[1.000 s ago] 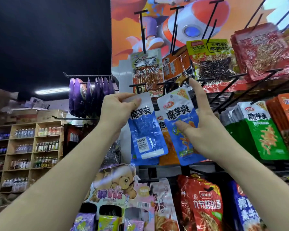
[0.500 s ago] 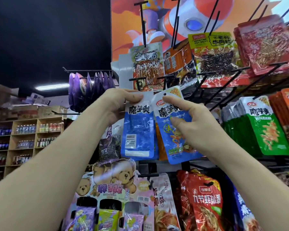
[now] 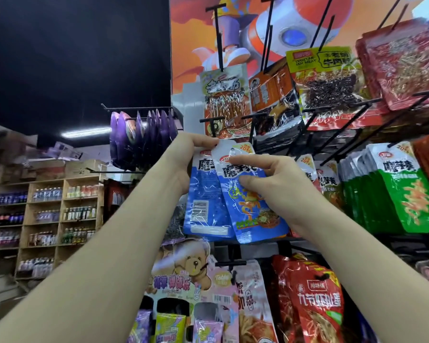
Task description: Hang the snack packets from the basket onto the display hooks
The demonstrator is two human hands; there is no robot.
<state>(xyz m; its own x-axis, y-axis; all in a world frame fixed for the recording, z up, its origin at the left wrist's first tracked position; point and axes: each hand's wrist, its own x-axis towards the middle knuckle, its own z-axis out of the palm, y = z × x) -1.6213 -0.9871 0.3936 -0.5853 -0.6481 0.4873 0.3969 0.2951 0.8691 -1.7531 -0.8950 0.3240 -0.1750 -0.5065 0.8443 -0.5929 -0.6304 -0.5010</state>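
Your left hand [image 3: 183, 160] pinches the top edge of the left packet [image 3: 204, 206], which shows its barcode side and hangs below your fingers. The right packet [image 3: 255, 219] overlaps it, face out, with its top tab near and below a hook [image 3: 212, 119]. Your right hand [image 3: 280, 186] grips this one, forefinger across the top and thumb on its face. Your hands sit close, side by side. Green packets [image 3: 411, 194] hang further right.

Left hand [image 3: 183, 159] pinches barcode packet [image 3: 203, 206] by its top | right hand [image 3: 270, 184] grips front packet [image 3: 253, 214], overlapping it | both below a hook [image 3: 212, 119] | green packets [image 3: 406, 199] hang right of them
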